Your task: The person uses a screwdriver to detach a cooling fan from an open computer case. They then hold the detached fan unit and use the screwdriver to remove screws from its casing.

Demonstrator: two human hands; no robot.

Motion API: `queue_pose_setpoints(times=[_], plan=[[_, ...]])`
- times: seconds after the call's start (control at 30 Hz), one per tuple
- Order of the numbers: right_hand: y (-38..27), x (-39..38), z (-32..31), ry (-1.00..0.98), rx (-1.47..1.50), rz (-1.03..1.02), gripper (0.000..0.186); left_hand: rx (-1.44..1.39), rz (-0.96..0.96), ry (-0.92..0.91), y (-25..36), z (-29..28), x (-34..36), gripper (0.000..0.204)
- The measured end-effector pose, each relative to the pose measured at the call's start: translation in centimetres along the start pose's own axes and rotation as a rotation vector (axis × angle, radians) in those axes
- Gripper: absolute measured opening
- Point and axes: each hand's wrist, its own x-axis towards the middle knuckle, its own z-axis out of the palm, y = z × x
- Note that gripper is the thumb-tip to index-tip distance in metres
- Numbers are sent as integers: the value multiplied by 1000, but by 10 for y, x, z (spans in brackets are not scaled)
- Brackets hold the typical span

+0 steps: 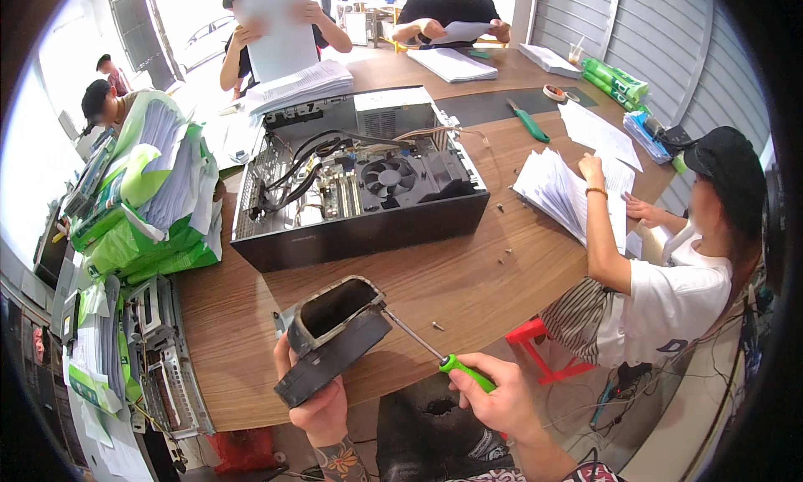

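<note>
My left hand [314, 398] grips a black fan housing [330, 352] with a metal-rimmed rectangular opening, tilted over the table's near edge. My right hand [493, 390] is closed on a green-handled screwdriver [466, 373], whose shaft reaches up-left to the housing's right corner; whether the tip touches it I cannot tell. A small screw [437, 326] lies right of the shaft, with several more further back. Beyond my hands an open computer case [360, 231] shows a fan [390, 179], boards and cables.
Piles of paper in green wrappers [150, 181] and metal panels [167, 357] crowd the left. A person at right [661, 298] handles papers [552, 198] beside a red stool [523, 340]. Others handle paper across the wooden table [226, 315], where a green cutter [527, 122] and tape [554, 92] lie.
</note>
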Motion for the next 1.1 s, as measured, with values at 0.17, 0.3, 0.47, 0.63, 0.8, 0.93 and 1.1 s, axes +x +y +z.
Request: queue_pose_setpoints(times=[0.17,0.3,0.47,0.63,0.8,0.93,1.1], plan=[[6,3,2,54,-79,-180,21,-21,13,59,-2,-15,-5,96],[1,2,2,106,-153,-236,24,11,-1,83,1,-11,-5,96],[4,0,-1,86,-137,-233,23,20,9,91,1,-10,-4,96],[4,-5,-7,-121,109,172,22,74,14,122,1,-12,-5,96],[-4,-2,-1,34,-67,-225,25,65,20,121,1,-11,-4,95],[6,0,-2,102,-145,-317,25,68,25,118,2,-9,-3,95],[6,-4,-5,-49,196,82,16,55,12,99,3,-7,-3,96]])
